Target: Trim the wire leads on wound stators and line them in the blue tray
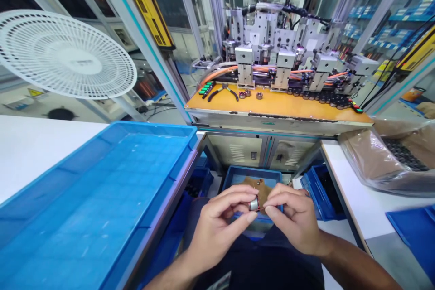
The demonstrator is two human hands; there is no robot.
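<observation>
A small silver cylindrical part (pixel 253 204) with a dark red end is pinched between thumb and fingers of my left hand (pixel 220 224), low in the middle of the view. My right hand (pixel 294 217) meets it from the right, fingers closed in a pinch at the part's red end. Both hands hover over my lap, above a small blue bin (pixel 238 174) lined with brown paper.
A large blue tray (pixel 102 199) sits on the white table at my left. Ahead is an orange machine deck (pixel 272 104) with pliers (pixel 222 91), small round parts and pneumatic fixtures. A white fan (pixel 64 54) stands at the left, and a plastic-wrapped box (pixel 390 158) at the right.
</observation>
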